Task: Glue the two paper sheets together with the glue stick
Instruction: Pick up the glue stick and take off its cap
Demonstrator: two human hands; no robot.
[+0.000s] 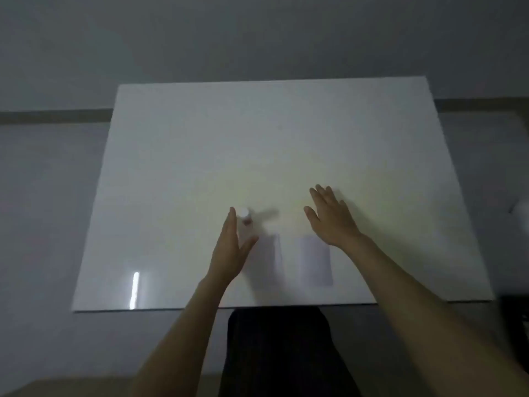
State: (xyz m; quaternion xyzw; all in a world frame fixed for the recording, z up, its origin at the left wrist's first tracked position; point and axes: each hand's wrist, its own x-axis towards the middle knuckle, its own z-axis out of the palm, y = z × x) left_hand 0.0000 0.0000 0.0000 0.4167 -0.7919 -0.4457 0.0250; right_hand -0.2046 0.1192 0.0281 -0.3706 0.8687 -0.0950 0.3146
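1. White and glossy, the big board (200, 156) on the bench takes up most of what I see; both my hands are over its near half.
2. Two pale paper sheets lie flat side by side, long axes running away from me: the left sheet (264, 262) just right of my left hand (232, 247), the right sheet (315, 260) just below and left of my right hand (332, 217).
3. A small white round thing, likely the glue stick (244, 214), sits just beyond my left fingers (231, 222), between fingertips and thumb; blur keeps me from being sure it is the stick or whether it stands upright.
4. Left fingers are spread edge-on and grip nothing; whether they touch the stick I cannot tell. Right fingers (322, 193) are splayed flat, empty.
5. My left hand is clearly nearer the stick, so I judge it should take it.
6. Open board lies all round; the near edge is close behind the sheets.
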